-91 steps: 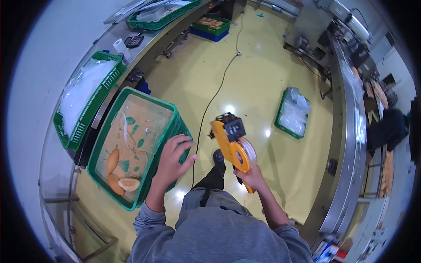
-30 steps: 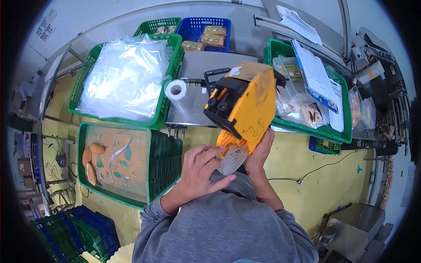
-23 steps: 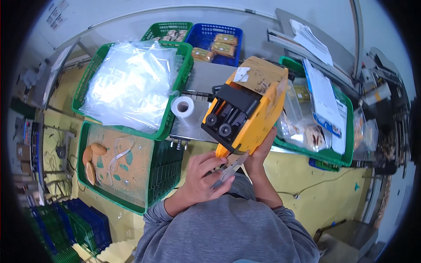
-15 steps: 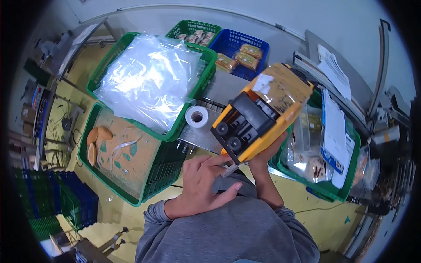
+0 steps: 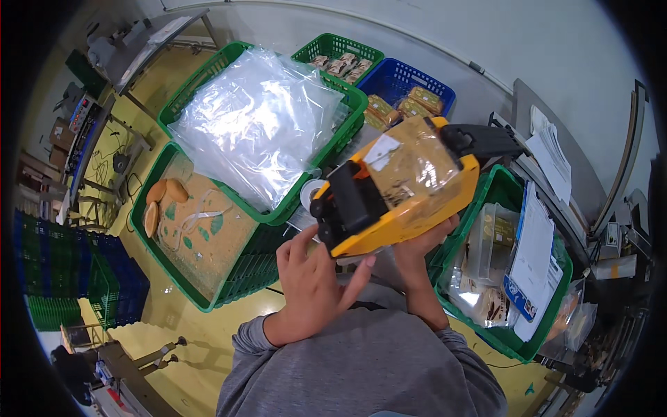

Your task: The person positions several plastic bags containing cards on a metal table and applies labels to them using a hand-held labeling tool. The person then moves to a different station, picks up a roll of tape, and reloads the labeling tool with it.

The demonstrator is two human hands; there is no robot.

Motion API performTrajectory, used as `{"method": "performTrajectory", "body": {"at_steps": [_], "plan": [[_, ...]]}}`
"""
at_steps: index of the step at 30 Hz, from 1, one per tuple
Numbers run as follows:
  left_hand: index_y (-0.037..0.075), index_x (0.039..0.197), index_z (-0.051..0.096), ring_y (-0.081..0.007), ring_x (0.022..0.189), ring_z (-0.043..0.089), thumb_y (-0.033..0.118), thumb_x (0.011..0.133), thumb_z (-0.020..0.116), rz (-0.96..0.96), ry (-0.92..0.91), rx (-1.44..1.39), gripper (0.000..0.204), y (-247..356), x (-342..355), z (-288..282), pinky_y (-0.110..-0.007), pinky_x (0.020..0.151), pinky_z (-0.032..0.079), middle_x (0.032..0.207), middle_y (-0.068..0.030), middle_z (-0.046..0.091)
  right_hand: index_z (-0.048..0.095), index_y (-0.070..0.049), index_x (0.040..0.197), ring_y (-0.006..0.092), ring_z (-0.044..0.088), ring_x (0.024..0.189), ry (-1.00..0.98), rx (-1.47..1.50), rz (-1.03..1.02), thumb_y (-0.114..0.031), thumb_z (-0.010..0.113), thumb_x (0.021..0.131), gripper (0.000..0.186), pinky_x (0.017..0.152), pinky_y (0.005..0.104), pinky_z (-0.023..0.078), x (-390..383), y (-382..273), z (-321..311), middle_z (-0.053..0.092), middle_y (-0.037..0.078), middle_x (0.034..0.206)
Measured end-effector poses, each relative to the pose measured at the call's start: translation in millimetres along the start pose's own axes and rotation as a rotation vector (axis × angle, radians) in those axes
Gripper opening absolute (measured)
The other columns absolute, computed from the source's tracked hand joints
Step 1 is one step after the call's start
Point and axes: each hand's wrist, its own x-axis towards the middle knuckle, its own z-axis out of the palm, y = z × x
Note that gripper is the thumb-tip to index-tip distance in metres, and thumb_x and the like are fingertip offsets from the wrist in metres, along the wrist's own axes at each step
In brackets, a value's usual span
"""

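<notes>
I hold a yellow and black hand labelling tool (image 5: 434, 205), tipped over with its scuffed clear cover up. My right hand (image 5: 424, 243) is closed round its lower right part, fingers mostly hidden under it. My left hand (image 5: 313, 292) touches its lower left end, thumb and fingers apart; some fingertips are hidden. Just beyond the tool, a white roll (image 5: 310, 194) stands partly covered. A green crate of clear bags (image 5: 257, 118) sits upper left. Below it, a stacked crate with a crumb-covered bottom (image 5: 215, 267) holds bread rolls (image 5: 174, 190) and a loose pale strip.
At the back, a green crate (image 5: 303, 48) and a blue crate (image 5: 434, 82) hold packaged goods. Right is a crate with a clipboard (image 5: 529, 250) and bags. Stacked crates (image 5: 76, 257) stand left, a metal machine (image 5: 139, 368) lower left, steel tables (image 5: 146, 52) farther off.
The view has swung round from the floor aisle to the worktable. The tool is tipped over and has turned further; my left hand has come onto it, and the pale piece by its fingers is now hidden.
</notes>
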Motion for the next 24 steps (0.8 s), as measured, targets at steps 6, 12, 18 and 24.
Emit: {"method": "performTrajectory", "body": {"at_steps": [6, 12, 18, 24], "plan": [[-0.003, 0.095, 0.056, -0.0302, 0.091, 0.052, 0.027, 0.075, 0.07, -0.189, 0.057, -0.051, 0.039, -4.0, -7.8, 27.7, -0.04, 0.077, 0.033, 0.084, -0.0105, 0.059, 0.035, 0.0, 0.118, 0.0322, 0.035, 0.11, 0.028, 0.023, -0.111, -0.016, 0.076, 0.067, 0.067, 0.091, 0.0427, 0.027, 13.1, -4.1, 3.6, 0.038, 0.017, 0.115], [-0.001, 0.091, 0.058, -0.0301, 0.09, 0.051, 0.024, 0.076, 0.068, -0.207, -0.012, -0.099, 0.03, -10.6, -3.4, 30.9, -0.04, 0.08, 0.032, 0.083, -0.0124, 0.06, 0.041, 0.0, 0.112, 0.0325, 0.036, 0.106, 0.009, -0.059, -0.04, -0.023, 0.073, 0.07, 0.058, 0.088, 0.0435, 0.025, 2.0, 1.7, 17.7, 0.043, 0.018, 0.111], [0.002, 0.087, 0.06, -0.0289, 0.087, 0.052, 0.021, 0.075, 0.068, -0.113, -0.016, -0.065, 0.024, -12.9, 3.1, 19.6, -0.04, 0.083, 0.032, 0.087, -0.0138, 0.059, 0.041, 0.001, 0.114, 0.0322, 0.037, 0.105, 0.037, -0.036, -0.048, -0.024, 0.071, 0.071, 0.059, 0.087, 0.0436, 0.025, -8.4, 13.4, 26.8, 0.044, 0.017, 0.108], [0.0, 0.098, 0.058, -0.0288, 0.09, 0.055, 0.021, 0.073, 0.067, 0.0, 0.319, -0.526, 0.034, -16.9, -3.4, 3.6, -0.037, 0.08, 0.042, 0.097, -0.0152, 0.058, 0.042, 0.0, 0.113, 0.0288, 0.043, 0.105, 0.119, 0.364, 0.241, -0.019, 0.068, 0.076, 0.049, 0.085, 0.0418, 0.034, -14.1, 18.1, 31.6, 0.046, 0.013, 0.109]]}}
